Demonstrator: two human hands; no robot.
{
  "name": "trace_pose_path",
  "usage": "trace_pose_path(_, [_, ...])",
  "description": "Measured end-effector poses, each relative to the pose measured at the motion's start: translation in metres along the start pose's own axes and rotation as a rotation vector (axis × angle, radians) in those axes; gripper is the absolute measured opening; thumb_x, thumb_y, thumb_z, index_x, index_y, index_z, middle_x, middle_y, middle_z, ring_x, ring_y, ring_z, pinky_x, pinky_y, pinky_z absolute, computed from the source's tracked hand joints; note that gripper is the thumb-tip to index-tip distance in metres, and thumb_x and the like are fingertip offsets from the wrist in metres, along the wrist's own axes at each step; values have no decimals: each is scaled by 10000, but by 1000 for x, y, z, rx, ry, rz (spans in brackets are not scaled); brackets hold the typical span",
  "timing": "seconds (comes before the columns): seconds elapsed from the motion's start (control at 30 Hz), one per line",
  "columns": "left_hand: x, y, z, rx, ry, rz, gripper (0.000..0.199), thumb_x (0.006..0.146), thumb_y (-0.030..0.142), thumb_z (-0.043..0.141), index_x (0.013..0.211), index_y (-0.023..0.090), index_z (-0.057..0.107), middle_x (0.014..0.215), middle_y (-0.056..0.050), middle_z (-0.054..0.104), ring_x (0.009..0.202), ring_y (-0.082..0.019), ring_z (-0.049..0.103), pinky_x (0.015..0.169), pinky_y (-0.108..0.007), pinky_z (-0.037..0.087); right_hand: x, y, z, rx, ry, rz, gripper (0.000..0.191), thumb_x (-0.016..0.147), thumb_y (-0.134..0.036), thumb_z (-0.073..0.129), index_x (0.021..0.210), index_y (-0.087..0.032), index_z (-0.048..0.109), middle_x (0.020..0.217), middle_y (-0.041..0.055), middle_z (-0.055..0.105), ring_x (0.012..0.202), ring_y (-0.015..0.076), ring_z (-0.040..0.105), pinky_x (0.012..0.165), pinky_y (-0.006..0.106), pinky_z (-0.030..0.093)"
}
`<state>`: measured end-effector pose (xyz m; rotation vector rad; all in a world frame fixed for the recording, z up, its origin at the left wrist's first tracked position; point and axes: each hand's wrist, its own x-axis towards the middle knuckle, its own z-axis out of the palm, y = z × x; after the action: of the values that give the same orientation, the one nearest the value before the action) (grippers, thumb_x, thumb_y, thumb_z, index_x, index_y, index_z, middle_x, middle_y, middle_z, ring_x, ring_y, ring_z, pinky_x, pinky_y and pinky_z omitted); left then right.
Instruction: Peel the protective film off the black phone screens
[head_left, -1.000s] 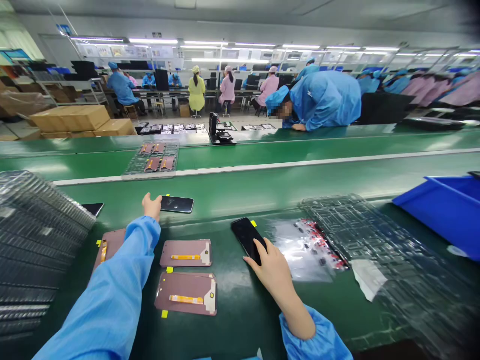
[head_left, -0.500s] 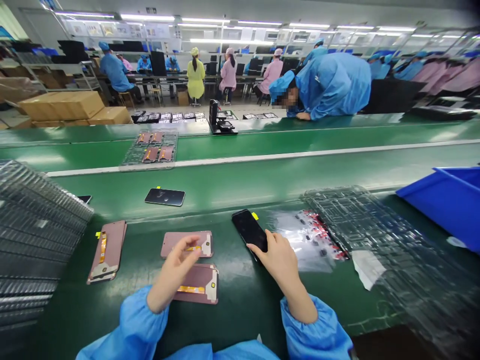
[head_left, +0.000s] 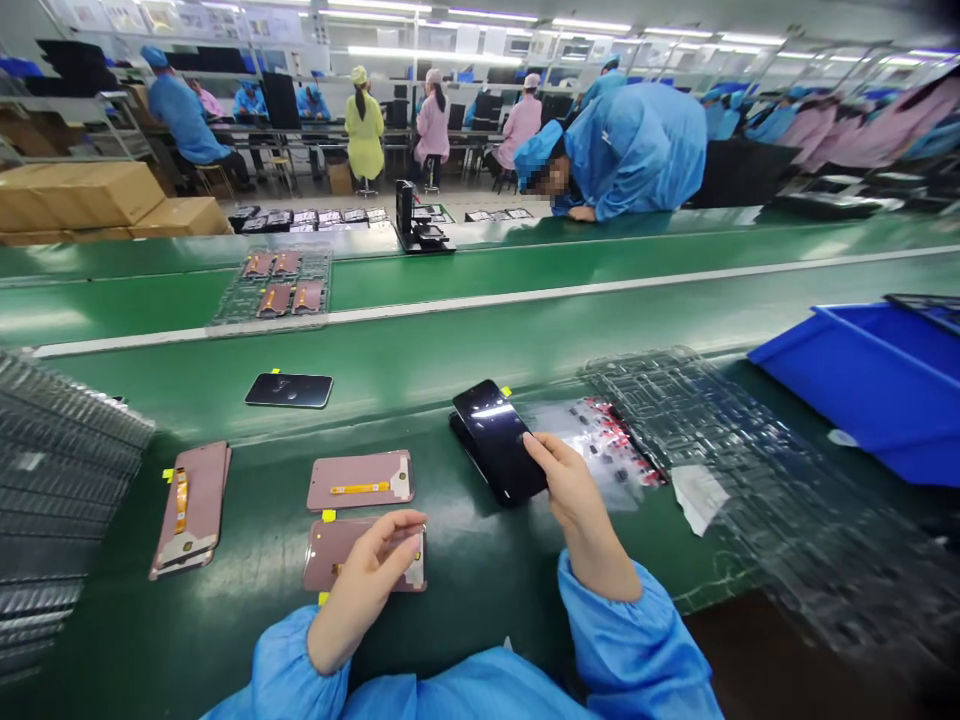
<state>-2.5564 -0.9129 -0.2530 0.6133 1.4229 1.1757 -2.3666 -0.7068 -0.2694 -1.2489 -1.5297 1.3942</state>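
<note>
The left hand, fingers loosely curled, hovers over the nearer pink panel; I can't tell whether it touches. The right hand grips the black phone by its near right corner, tilted up over another dark slab. Another pink panel lies just beyond the nearer one. Off to the left sits a pink stack; to the right, a plastic bag of small red and black bits. Farther out, a dark phone lies flat, and beyond it a clear tray holds four pink pieces.

R hand grips blk phone; L hand over pink panel.
</note>
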Motion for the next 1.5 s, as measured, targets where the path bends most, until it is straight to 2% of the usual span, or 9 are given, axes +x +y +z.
trace_pose_path(0.13, [2,-2,12,25,-59,63,537,813,504,697,1265,231,606,1328,-129,621,1264,-289,544,921,-374,529,-34,-23,28,227,-214,86,480,748,-589,678,1005,-184,686,872,65,749,763,224,689,683,340,537])
trace_pose_path(0.23, [-1,1,19,-30,-76,70,553,793,474,732,1263,214,599,1264,-127,658,1155,-278,621,914,-374,530,-58,-32,48,419,-398,160,419,784,-455,729,1102,-192,660,947,64,761,837,207,704,761,324,544])
trace_pose_path(0.33, [-8,7,23,-194,-39,30,468,804,445,735,1185,194,630,1126,-96,705,952,-223,695,835,-344,558,-70,-34,59,502,-466,138,352,818,-372,735,1122,-217,647,1014,45,760,945,184,695,900,323,521])
trace_pose_path(0.43, [-13,12,25,-388,-86,39,352,837,368,720,1137,195,653,1099,-73,709,983,-216,690,800,-314,577,-69,-33,61,447,-483,87,310,832,-380,723,1093,-225,662,1055,43,747,1004,187,677,950,333,508])
trace_pose_path(0.67, [-17,11,25,-424,-187,48,237,879,294,683,1086,178,686,1056,-70,725,982,-208,698,794,-290,590,-43,-34,48,222,-183,-95,364,869,-502,628,1046,-187,667,790,17,686,714,154,628,710,300,541])
trace_pose_path(0.8, [-16,4,26,-407,-176,50,232,869,310,697,1057,175,697,1010,-64,741,929,-185,705,790,-281,591,-36,-41,40,137,-69,-180,279,847,-461,661,931,-195,665,779,14,655,687,145,594,632,271,508])
trace_pose_path(1.0, [-16,4,28,-328,-127,50,261,859,339,705,1054,165,697,966,-64,749,880,-171,703,788,-275,587,-41,-54,38,-54,-7,-358,175,879,-350,606,819,-198,669,853,41,614,738,152,575,517,228,439])
trace_pose_path(1.3, [-17,3,29,-366,-121,30,279,846,339,717,1059,164,670,940,-55,745,776,-138,692,756,-263,586,-43,-55,39,-45,-11,-389,171,905,-332,604,821,-190,648,798,22,617,676,134,585,519,227,461])
trace_pose_path(1.5, [-17,2,34,-371,-45,25,304,851,368,702,1046,137,678,912,-81,720,854,-188,680,662,-262,592,-51,-47,54,-544,324,-874,90,911,-152,608,843,-172,664,781,54,629,695,157,585,629,285,482])
